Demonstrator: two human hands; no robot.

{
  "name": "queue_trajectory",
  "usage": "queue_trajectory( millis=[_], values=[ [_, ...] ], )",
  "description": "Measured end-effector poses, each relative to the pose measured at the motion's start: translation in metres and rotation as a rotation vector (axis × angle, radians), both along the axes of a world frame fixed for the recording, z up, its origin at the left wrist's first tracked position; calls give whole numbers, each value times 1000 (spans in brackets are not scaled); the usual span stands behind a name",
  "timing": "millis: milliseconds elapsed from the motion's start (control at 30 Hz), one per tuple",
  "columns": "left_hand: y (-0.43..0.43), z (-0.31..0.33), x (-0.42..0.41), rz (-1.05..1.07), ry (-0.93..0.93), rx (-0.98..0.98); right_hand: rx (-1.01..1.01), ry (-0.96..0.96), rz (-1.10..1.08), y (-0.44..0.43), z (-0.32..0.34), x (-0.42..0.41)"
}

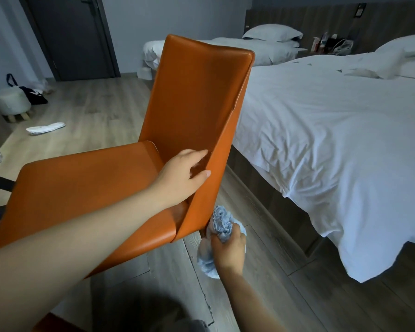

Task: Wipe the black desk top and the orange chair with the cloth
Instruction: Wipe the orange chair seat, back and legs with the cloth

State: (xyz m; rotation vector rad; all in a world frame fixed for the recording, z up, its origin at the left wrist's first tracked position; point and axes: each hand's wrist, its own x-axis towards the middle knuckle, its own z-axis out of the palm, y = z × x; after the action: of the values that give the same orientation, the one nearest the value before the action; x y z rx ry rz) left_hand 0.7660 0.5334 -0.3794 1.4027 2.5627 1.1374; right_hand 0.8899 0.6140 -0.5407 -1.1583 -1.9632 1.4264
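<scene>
Currently: chair-wiping step in hand, judging by cloth position; desk top not identifiable in view.
- Orange chair (197,92): stands on wood floor (94,111) beside bed (321,140), seat toward camera.
- Left hand (181,174): grips side edge of backrest just above seat, thumb outside, fingers inside.
- Right hand (230,252): clamped on bunched blue cloth (222,221); cloth touches outer face of backrest at lower corner.
- Next move likely calls for firm stroke along backrest rear, left hand bracing chair.
</scene>
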Motion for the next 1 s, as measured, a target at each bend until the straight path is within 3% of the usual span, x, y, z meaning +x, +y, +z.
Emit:
queue_trajectory(
  millis=[167,433,833,1000],
  values=[
    [-1,3,-6,11,-33,21,82,-23,-107,19,30,10],
    [4,58,-9,59,-256,43,129,-14,-169,60,149,2],
    [15,240,24,100,-340,-49,53,38,-108,78,341,46],
    [39,283,22,127,-359,-109,33,58,-53,93,389,39]
  ],
)
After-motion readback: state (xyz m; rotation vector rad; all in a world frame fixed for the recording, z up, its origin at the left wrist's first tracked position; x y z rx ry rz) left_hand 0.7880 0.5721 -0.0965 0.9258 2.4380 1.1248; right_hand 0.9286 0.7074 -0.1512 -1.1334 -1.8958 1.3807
